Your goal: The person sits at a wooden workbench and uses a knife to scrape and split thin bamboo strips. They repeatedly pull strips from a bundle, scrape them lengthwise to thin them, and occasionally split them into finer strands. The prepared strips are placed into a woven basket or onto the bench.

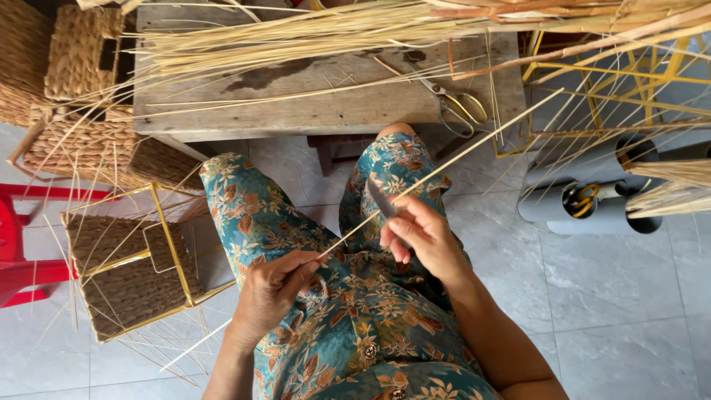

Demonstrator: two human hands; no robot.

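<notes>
I sit with floral-patterned trousers over my lap. My left hand [270, 290] pinches the near end of a long pale straw strip [474, 145] that runs up and to the right across my knees. My right hand [418, 233] grips a dark-bladed knife [379, 197], its blade laid against the strip just above my fingers. Both hands are close together over my thighs.
A worn wooden bench [326, 104] ahead carries a bundle of straw [296, 33] and yellow-handled scissors [461, 107]. Woven baskets with gold wire frames [129, 259] stand at left, beside a red stool [18, 244]. Grey tubes [592, 200] and yellow wire frames [629, 81] are at right.
</notes>
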